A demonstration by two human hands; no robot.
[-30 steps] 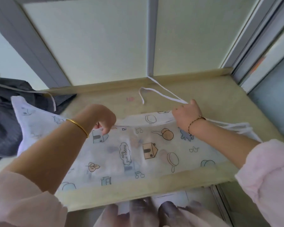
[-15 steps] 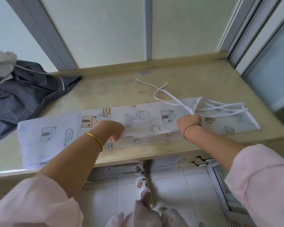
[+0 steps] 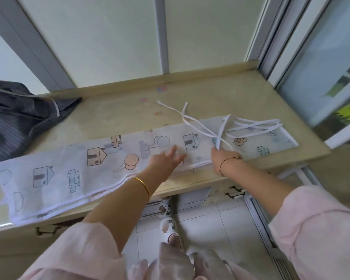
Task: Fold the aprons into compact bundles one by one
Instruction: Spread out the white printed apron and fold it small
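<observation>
left hand (image 3: 166,158) flat, fingers straight on thin printed apron (image 3: 73,168); right hand (image 3: 223,158) pinches white cord ties (image 3: 200,128)

Pale pink long sleeves (image 3: 319,225) pushed up, gold bangle (image 3: 143,185) on left wrist, thin dark cord bracelet (image 3: 226,161) on right

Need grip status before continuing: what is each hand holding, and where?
Right hand pinches the white ties where they cross; left hand holds nothing.
</observation>
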